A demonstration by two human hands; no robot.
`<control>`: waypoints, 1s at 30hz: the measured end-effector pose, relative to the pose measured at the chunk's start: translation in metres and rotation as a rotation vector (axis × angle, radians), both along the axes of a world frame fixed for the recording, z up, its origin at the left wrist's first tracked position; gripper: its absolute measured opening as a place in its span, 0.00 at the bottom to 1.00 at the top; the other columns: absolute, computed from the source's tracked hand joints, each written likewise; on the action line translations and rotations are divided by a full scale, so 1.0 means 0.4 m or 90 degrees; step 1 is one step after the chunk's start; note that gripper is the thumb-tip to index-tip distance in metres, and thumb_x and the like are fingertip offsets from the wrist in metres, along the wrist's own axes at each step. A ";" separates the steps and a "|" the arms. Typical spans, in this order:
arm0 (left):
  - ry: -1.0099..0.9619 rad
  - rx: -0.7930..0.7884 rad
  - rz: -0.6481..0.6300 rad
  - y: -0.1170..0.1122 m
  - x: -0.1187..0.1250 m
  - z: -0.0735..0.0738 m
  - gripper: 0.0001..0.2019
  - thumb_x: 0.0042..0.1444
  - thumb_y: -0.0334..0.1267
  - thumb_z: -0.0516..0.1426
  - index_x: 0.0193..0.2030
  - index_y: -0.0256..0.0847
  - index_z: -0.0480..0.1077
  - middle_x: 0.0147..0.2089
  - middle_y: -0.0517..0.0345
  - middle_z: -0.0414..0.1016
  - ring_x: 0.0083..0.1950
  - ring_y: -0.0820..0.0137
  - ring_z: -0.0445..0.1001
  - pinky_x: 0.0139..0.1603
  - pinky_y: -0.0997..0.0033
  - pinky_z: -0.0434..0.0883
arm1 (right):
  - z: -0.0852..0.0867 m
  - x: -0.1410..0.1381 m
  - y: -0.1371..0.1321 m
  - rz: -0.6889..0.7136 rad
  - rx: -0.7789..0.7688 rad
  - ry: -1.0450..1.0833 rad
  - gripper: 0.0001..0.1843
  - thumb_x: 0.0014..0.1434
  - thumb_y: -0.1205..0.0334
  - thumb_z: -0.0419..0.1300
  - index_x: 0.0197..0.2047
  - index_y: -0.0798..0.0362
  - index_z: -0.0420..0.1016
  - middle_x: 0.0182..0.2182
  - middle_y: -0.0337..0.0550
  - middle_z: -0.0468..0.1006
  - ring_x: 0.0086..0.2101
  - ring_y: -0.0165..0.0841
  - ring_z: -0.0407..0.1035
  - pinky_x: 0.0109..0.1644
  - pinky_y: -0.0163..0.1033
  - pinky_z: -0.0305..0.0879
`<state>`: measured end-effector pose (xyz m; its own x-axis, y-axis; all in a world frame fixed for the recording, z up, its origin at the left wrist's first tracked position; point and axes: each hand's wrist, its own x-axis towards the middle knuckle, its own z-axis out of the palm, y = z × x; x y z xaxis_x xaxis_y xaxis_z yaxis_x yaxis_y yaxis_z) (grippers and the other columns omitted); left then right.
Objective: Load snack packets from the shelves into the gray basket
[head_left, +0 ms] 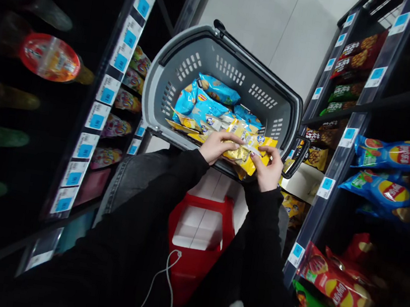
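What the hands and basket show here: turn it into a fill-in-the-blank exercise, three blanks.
1. The left hand and right hand together hold a ____ snack packet.
2. The basket with the blue bags in it is ____.
3. The shelved chip bags with the round red logo lie to the person's ____.
Missing words: yellow; grey; right.

Blk long sleeves (169, 189), grey jeans (128, 178), white cable (169, 280) w/ plug.
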<state>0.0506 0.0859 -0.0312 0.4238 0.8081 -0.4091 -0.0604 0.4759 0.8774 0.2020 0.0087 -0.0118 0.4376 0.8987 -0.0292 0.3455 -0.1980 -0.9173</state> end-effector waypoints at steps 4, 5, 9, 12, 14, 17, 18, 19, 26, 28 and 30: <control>0.104 0.083 -0.031 0.010 -0.011 0.002 0.12 0.31 0.36 0.65 0.28 0.38 0.77 0.31 0.59 0.71 0.40 0.66 0.70 0.50 0.62 0.65 | 0.008 -0.011 0.003 0.019 -0.006 -0.075 0.09 0.50 0.58 0.61 0.27 0.54 0.68 0.28 0.38 0.66 0.33 0.30 0.63 0.40 0.36 0.60; 0.123 0.090 -0.029 0.012 -0.012 0.002 0.12 0.30 0.37 0.66 0.26 0.38 0.77 0.30 0.59 0.71 0.39 0.66 0.69 0.50 0.62 0.64 | 0.010 -0.015 0.004 0.022 -0.002 -0.087 0.09 0.50 0.58 0.61 0.26 0.54 0.68 0.27 0.38 0.66 0.33 0.30 0.62 0.39 0.36 0.60; 0.103 0.041 0.020 0.011 -0.007 -0.007 0.13 0.29 0.41 0.67 0.23 0.37 0.75 0.27 0.59 0.71 0.36 0.66 0.70 0.46 0.63 0.66 | 0.014 -0.031 0.005 0.026 0.040 -0.104 0.07 0.51 0.59 0.61 0.26 0.53 0.70 0.27 0.38 0.66 0.33 0.31 0.62 0.39 0.36 0.60; 0.093 0.041 0.060 0.007 -0.001 -0.014 0.12 0.30 0.42 0.67 0.21 0.37 0.74 0.26 0.59 0.71 0.36 0.66 0.70 0.45 0.62 0.66 | 0.016 -0.040 0.005 0.020 0.057 -0.112 0.07 0.52 0.59 0.61 0.26 0.53 0.71 0.28 0.38 0.66 0.33 0.31 0.62 0.39 0.37 0.60; 0.096 0.088 0.083 0.006 -0.002 -0.015 0.11 0.31 0.41 0.66 0.21 0.38 0.74 0.29 0.58 0.72 0.39 0.65 0.70 0.48 0.61 0.66 | 0.016 -0.041 0.006 0.015 0.056 -0.118 0.07 0.51 0.58 0.61 0.26 0.53 0.72 0.28 0.38 0.66 0.33 0.31 0.62 0.39 0.37 0.60; 0.074 0.164 0.059 0.006 -0.007 -0.007 0.09 0.35 0.40 0.64 0.24 0.39 0.75 0.38 0.56 0.73 0.47 0.63 0.69 0.54 0.61 0.63 | 0.014 -0.035 0.007 -0.021 0.070 -0.104 0.09 0.49 0.56 0.63 0.26 0.53 0.72 0.27 0.38 0.65 0.32 0.31 0.62 0.38 0.37 0.60; 0.066 0.179 0.036 0.006 -0.009 -0.003 0.08 0.36 0.40 0.63 0.25 0.39 0.75 0.41 0.56 0.72 0.49 0.62 0.68 0.56 0.61 0.62 | 0.012 -0.032 0.007 -0.041 0.080 -0.093 0.10 0.49 0.56 0.63 0.25 0.54 0.72 0.26 0.38 0.65 0.32 0.30 0.62 0.38 0.37 0.60; 0.062 0.192 0.014 0.006 -0.009 0.003 0.08 0.38 0.41 0.63 0.26 0.40 0.76 0.42 0.56 0.72 0.50 0.62 0.67 0.56 0.61 0.62 | 0.010 -0.029 0.007 -0.061 0.088 -0.080 0.11 0.49 0.55 0.63 0.24 0.54 0.71 0.25 0.37 0.65 0.32 0.30 0.62 0.38 0.37 0.60; 0.148 0.195 0.052 0.000 0.001 0.027 0.13 0.35 0.44 0.65 0.21 0.37 0.70 0.33 0.57 0.71 0.42 0.64 0.69 0.50 0.60 0.65 | 0.001 -0.031 0.008 -0.114 0.052 -0.053 0.16 0.44 0.55 0.66 0.22 0.54 0.63 0.24 0.34 0.62 0.29 0.28 0.61 0.37 0.35 0.60; 0.148 0.204 0.057 0.000 0.002 0.019 0.14 0.35 0.43 0.65 0.24 0.37 0.69 0.32 0.59 0.70 0.41 0.65 0.69 0.49 0.61 0.65 | -0.001 -0.034 0.010 -0.140 0.042 -0.002 0.18 0.42 0.55 0.66 0.29 0.53 0.62 0.27 0.34 0.63 0.30 0.27 0.62 0.36 0.34 0.62; 0.110 0.197 0.079 0.000 0.002 0.005 0.17 0.35 0.43 0.65 0.31 0.38 0.68 0.34 0.59 0.70 0.41 0.66 0.70 0.49 0.62 0.65 | -0.004 -0.034 0.013 -0.154 0.042 0.061 0.23 0.40 0.55 0.67 0.36 0.51 0.61 0.29 0.34 0.64 0.31 0.26 0.64 0.36 0.33 0.64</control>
